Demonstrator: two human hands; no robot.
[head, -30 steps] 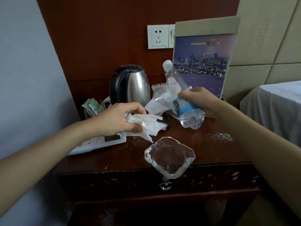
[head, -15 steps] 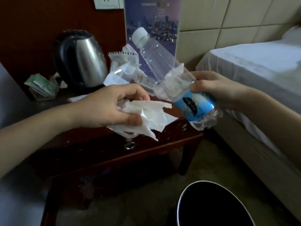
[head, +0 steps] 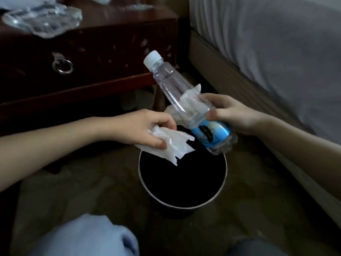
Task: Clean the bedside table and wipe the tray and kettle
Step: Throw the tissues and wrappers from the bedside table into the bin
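Bedside table [head: 110, 43] dark reddish wood, left hand [head: 144, 130] clutching crumpled tissue [head: 175, 145], right hand [head: 232, 115] gripping bottle [head: 173, 85]

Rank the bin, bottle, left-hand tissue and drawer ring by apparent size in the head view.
1. bin, largest.
2. bottle, longer than the bin is wide but far slimmer.
3. tissue held by the left hand.
4. drawer ring, smallest, though it sits farther from the camera.

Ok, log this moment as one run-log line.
phase: binning rubbish | left hand: grips crumpled tissue over bin | right hand: grips plastic bottle with paper, over bin | release: not yet
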